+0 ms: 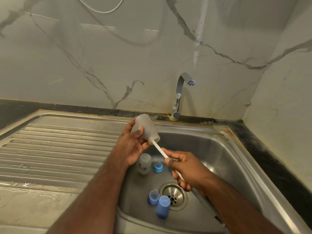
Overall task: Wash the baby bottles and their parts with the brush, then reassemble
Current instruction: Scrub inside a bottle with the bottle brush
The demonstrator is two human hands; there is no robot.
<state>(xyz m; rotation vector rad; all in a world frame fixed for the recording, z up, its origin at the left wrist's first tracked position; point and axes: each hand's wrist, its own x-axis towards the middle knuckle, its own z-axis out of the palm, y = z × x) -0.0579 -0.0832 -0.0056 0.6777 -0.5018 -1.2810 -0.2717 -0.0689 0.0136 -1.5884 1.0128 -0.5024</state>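
Observation:
My left hand (130, 146) grips a cloudy baby bottle (148, 126) above the sink, its mouth tilted down to the right. The white brush handle (159, 149) runs into that mouth; the brush head is hidden inside. My right hand (183, 168) pinches the handle lower down. On the basin floor lies a second clear bottle (144, 163), a blue collar with teat (158, 166) beside it, another blue collar with teat (153, 197) and a blue cap (163, 206) next to the drain (173, 195).
The steel sink basin (219, 157) has a ribbed, wet drainboard (59, 149) on its left. A chrome tap (179, 95) stands at the back, no water running. Marble walls close in behind and on the right; a dark counter edge (270, 157) borders the sink.

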